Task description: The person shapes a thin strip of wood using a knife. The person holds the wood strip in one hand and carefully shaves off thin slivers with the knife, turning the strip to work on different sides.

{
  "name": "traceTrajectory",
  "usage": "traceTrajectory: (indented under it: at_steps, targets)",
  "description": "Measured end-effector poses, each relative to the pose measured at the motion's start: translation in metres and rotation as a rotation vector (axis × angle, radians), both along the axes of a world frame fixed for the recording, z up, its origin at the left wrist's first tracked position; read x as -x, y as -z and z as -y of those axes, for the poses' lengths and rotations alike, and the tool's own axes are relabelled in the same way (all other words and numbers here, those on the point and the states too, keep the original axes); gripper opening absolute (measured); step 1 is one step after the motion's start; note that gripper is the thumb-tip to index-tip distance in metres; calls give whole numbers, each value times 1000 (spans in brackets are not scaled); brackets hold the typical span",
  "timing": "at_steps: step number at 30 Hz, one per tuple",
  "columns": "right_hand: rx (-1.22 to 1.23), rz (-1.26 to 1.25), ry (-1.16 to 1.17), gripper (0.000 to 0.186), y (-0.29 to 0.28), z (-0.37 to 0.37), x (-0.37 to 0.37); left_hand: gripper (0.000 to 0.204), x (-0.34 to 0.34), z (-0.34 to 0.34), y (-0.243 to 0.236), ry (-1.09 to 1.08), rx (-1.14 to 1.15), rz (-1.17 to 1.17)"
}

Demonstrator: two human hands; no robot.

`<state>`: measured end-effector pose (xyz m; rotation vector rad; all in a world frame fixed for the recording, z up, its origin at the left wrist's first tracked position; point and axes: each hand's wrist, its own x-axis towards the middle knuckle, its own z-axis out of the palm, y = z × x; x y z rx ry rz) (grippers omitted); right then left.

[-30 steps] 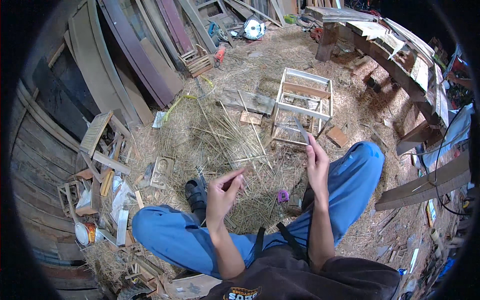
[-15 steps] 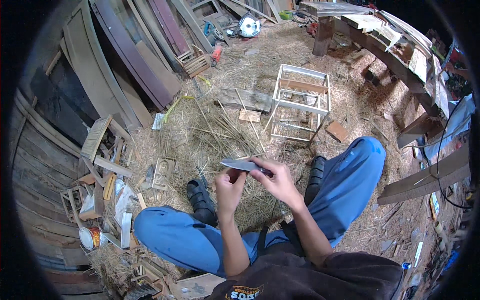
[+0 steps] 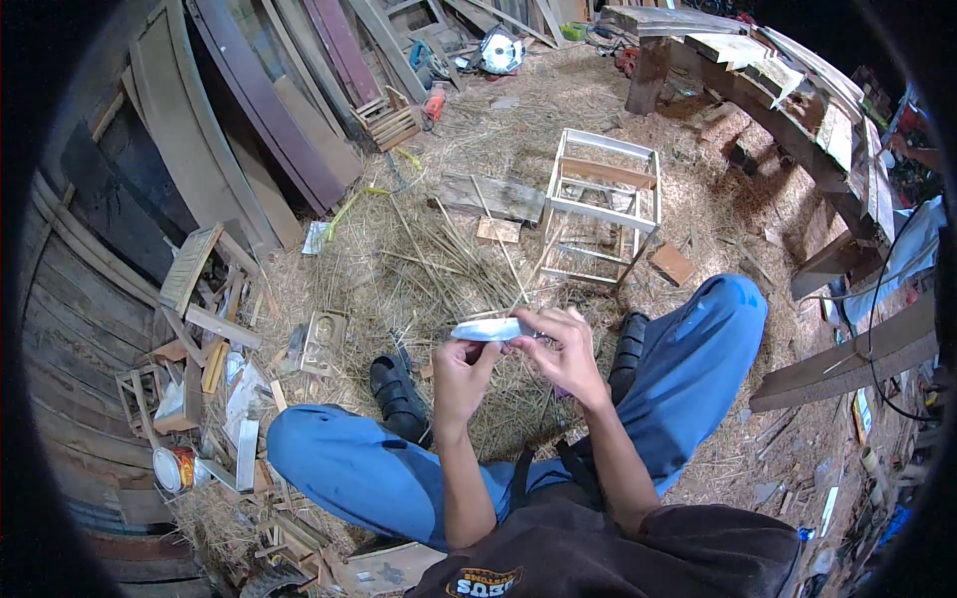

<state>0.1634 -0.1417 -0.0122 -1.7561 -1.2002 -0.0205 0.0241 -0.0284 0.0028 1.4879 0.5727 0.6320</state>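
Note:
A knife (image 3: 484, 330) with a broad, pale blade lies nearly level in front of me, its tip pointing left. My right hand (image 3: 566, 354) is closed round its handle, which the fingers mostly cover. Just beneath the blade, my left hand (image 3: 464, 374) has its thumb and fingers pinched together; what they hold, if anything, is hidden by the blade and fingers. Both hands are close together between my bent knees. Beyond them, thin bamboo-like strips (image 3: 435, 254) lie in a loose heap on the ground.
A slim wooden frame (image 3: 602, 207) stands ahead, slightly right. Shavings cover the ground. A heavy workbench (image 3: 758, 115) fills the far right. Boards (image 3: 224, 120) lean at the left, near scrap wood and a tin can (image 3: 173, 468). A circular saw (image 3: 498, 52) sits at the back.
The knife blade has turned from dull grey to bright as it tilted, and has shifted slightly right. My right hand has rolled a little; the left stays close beneath.

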Motion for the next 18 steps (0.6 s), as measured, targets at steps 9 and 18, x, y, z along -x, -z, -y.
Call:
traceTrajectory:
  at_steps: [9,18]
  targets:
    - [-301,-272,389,36,36,23,-49,24,4,-7,-1,-137,-53,-66]
    - [-101,-458,-27,24,-3,-4,9,24,-12,4,5,-60,51,38]
